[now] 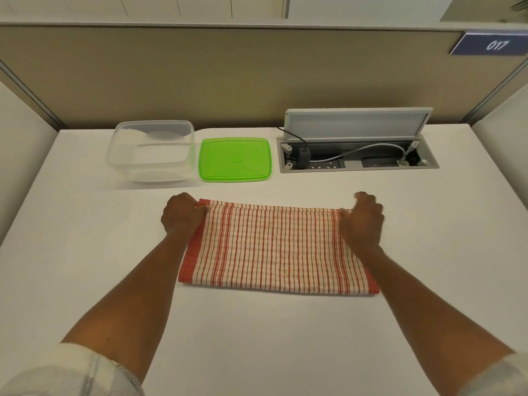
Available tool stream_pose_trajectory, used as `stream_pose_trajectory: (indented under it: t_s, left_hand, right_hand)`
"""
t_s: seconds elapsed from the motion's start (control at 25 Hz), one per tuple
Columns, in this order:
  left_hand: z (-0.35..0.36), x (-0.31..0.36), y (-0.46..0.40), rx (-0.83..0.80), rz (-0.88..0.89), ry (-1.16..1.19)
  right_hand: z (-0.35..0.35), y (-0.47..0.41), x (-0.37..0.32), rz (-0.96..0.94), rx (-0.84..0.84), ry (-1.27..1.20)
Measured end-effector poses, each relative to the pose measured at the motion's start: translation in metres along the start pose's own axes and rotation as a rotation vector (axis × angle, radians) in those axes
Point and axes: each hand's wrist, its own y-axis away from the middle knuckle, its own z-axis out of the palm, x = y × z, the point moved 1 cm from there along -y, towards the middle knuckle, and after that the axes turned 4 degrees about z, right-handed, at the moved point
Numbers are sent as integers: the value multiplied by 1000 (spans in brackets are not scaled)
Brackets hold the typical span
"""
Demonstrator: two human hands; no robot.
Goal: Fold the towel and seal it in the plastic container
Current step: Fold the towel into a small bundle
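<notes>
Left hand (183, 214) and right hand (363, 221) each pinch 1 far corner of the towel (274, 250), fingers closed on fabric. I see it flat mid-table, long axis left-right. Container (150, 151) far-left, nearer my left hand; lid (235, 159) beside it.

Soft even light, wide-angle edge distortion

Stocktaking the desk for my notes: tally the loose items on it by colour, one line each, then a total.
Red-and-white striped: 1, the towel
Clear: 1, the plastic container
Green: 1, the lid
Total: 3
</notes>
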Motion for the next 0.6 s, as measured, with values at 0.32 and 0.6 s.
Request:
stream_pose_trajectory:
  t_s: [0.32,0.6]
  left_hand:
    - [-8,-10,-4,-190,77,129]
    - [-18,-21,-10,-307,160,118]
  right_hand:
    - [58,201,-170,-523,-550,-169]
    - [89,241,-199,-577,-485,139]
